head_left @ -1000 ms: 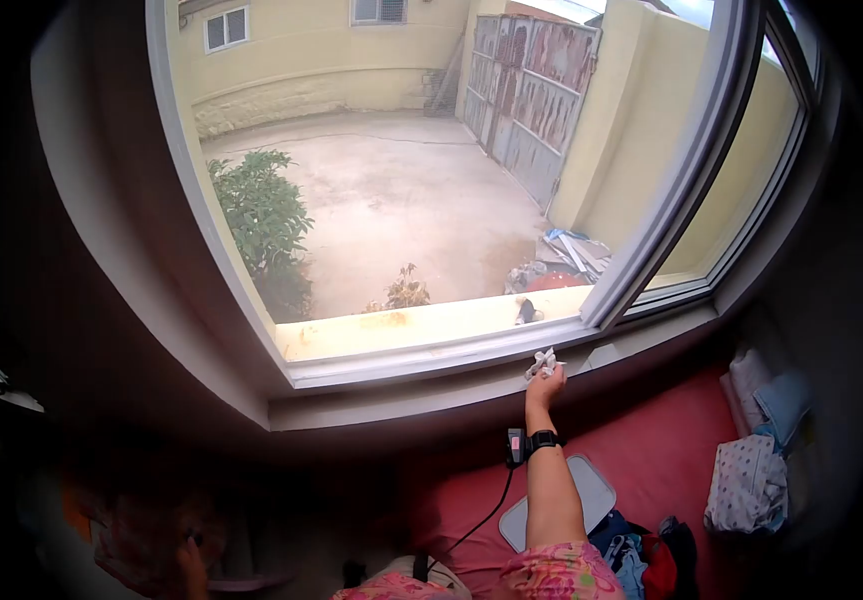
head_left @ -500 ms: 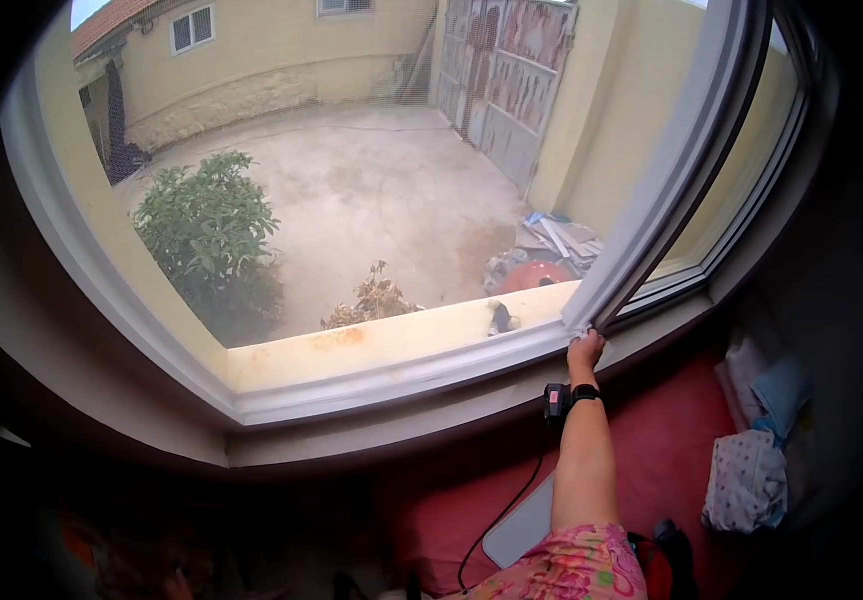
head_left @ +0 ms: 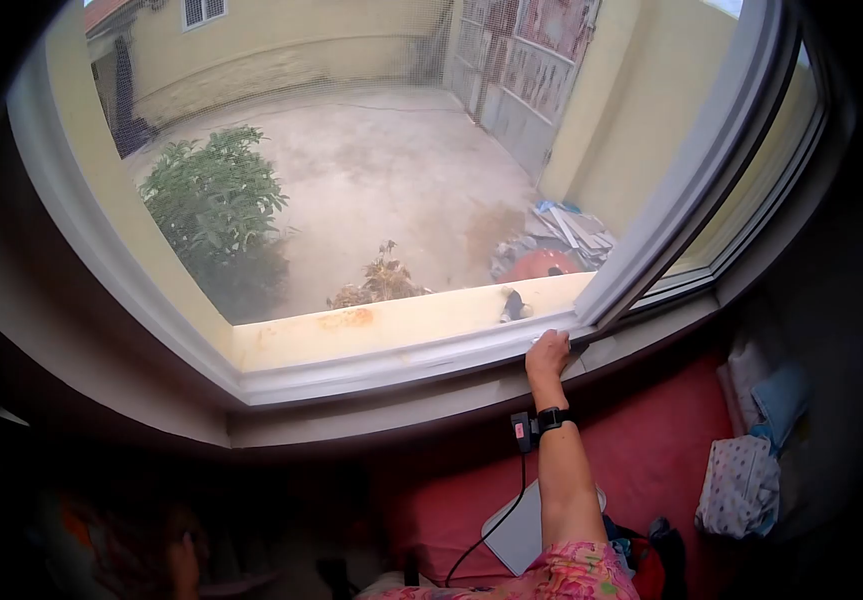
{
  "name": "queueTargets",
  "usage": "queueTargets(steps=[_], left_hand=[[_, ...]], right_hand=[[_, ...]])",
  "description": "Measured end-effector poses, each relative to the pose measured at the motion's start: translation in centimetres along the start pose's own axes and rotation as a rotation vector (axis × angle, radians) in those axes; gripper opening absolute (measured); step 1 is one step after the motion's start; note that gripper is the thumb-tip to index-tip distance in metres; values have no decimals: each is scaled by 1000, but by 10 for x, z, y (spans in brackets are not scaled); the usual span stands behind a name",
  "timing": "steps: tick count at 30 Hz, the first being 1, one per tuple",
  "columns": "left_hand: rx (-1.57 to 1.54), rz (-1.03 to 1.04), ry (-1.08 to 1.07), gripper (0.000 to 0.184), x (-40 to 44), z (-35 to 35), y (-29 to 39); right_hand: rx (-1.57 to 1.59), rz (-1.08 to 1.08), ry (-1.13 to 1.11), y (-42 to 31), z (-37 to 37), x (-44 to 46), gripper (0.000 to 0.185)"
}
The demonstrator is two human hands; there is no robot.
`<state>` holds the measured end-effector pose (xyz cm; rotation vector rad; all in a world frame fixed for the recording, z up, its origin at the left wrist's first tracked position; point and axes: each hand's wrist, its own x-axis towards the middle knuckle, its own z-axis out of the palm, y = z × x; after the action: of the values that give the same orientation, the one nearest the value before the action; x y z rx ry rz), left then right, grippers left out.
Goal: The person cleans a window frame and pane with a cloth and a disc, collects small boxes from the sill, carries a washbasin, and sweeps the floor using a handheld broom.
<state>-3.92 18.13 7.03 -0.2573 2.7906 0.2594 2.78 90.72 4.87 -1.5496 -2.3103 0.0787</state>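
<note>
My right hand (head_left: pixel 548 352) is at the lower window frame (head_left: pixel 401 362), near the corner where the upright of the sliding sash (head_left: pixel 686 170) meets the bottom track. Its fingers are closed and press down on the white track. A small whitish bit shows at the fingertips, too small to name. On that wrist sits a black strap with a small box device (head_left: pixel 523 432), and a cable hangs from it. My left hand (head_left: pixel 185 562) is low at the left in deep shadow, apart from the window; its fingers are too dark to make out.
Below the sill lies a red surface (head_left: pixel 641 430) with a pale flat panel (head_left: pixel 516 530) on it. A dotted cloth bundle (head_left: pixel 741 485) and a blue cloth (head_left: pixel 779 400) are at the right. Outside stand a green bush (head_left: pixel 213 200), a metal gate (head_left: pixel 521 85) and a rubble pile (head_left: pixel 566 235).
My right hand has slid left along the bottom track, away from the sash corner. The view has tilted slightly down, and my left hand shows more at the lower left.
</note>
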Motion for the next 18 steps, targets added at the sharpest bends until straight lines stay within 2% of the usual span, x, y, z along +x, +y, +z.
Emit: queueTargets(steps=[2,5,6,7,9,10,12,14,17,18], left_hand=[[-171,188,148,53,7,12,-7],[-193,230,167,52,-3,-5,12],[-230,261,214,53,6,7,-3],[-233,239,223,53,3,0,-2],[-302,107,76,53,-6,-18,6],[-281,119,123,52,5,-5,-17],[-309,130,186,51,0,-7,-34],[-345,166,261,50,8,-10,-49],[-406,182,247,45,17,-3,-90],[-425,181,286,43,24,2,-102]], right_hand=[[-42,-119,4,-30,9,-32,14],[-25,-210,-144,-99,-9,-90,14],[-38,-272,-174,-120,-11,-110,13],[-113,-390,-125,-141,-11,-131,12],[-181,-538,-56,-176,10,-167,13],[-170,-563,-59,-194,18,-185,13],[-34,-637,-98,-229,20,-216,14],[-30,-707,-15,-260,19,-247,13],[137,-832,-3,-290,18,-283,11],[274,-874,-121,-297,6,-294,10]])
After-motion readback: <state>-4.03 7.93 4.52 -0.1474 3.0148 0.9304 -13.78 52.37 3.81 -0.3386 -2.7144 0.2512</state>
